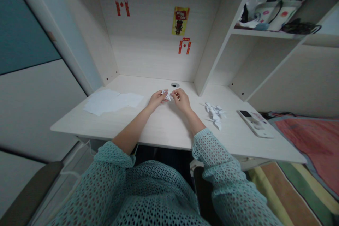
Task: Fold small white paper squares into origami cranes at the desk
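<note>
A small piece of folded white paper [167,95] is held above the middle of the desk. My left hand [156,99] is closed on it, with the thumb on top and fingers beneath. From the other side, my right hand [181,99] pinches at the paper's right edge, thumb and fingertips together. Part of the paper is covered by fingers, so its full shape is hard to make out. On the desk to the right lies a cluster of folded white paper pieces [214,113] with pointed ends, resembling paper cranes. Sheets of white paper [106,101] lie at the left.
A white phone [254,123] rests at the desk's right side. Behind my hands is a round cable hole [175,85] near the back panel. An upright divider [225,42] rises at the right rear. Cups with scissors and pens [284,14] stand on the upper shelf.
</note>
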`<state>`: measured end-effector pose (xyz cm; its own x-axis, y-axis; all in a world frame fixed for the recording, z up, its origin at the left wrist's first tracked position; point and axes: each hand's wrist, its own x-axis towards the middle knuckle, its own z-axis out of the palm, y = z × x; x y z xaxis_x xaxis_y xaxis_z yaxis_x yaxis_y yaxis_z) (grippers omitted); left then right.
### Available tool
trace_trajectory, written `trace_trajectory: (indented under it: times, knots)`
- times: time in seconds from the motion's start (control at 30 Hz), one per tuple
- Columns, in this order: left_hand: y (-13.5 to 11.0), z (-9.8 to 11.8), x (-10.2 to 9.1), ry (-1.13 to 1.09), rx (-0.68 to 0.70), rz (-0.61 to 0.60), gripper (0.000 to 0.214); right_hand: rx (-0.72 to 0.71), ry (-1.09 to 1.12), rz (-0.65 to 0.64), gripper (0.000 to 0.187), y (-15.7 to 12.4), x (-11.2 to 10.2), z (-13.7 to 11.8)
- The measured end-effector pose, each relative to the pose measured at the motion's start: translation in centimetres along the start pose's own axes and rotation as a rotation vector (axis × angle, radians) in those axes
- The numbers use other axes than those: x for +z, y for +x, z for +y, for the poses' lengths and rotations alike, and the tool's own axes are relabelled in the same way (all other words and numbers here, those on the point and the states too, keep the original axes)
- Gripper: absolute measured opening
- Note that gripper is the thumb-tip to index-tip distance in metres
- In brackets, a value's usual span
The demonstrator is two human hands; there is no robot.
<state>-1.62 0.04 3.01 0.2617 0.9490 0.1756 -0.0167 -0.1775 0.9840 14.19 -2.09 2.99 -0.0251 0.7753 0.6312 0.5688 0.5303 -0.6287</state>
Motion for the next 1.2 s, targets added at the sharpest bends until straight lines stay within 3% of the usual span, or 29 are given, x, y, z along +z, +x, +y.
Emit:
trace_trajectory:
  times: [0.4, 0.53, 0.67, 0.87, 1.2]
  knots:
    - [0.17, -0.06, 0.28, -0.085, -0.032, 0.024, 0.052, -0.147, -0.110, 0.036, 0.020, -0.54, -0.24, -0.79]
    - [-0.13, 0.25, 0.32, -0.063, -0.008, -0.016, 0.056, -0.182, -0.119, 0.067, 0.030, -0.49, -0.45, -0.89]
    - [-0.45, 0.49, 0.47, -0.033, 0.016, -0.067, 0.058, -0.230, -0.217, 0.104, 0.025, -0.37, -0.77, -0.98]
    - [-0.37, 0.53, 0.29, -0.181, -0.083, -0.047, 0.066, -0.326, -0.277, 0.079, 0.019, -0.46, -0.79, -1.02]
    - [-0.51, 0.47, 0.30, -0.218, -0.147, -0.050, 0.052, -0.448, -0.358, 0.095, 0.015, -0.51, -1.13, -0.87]
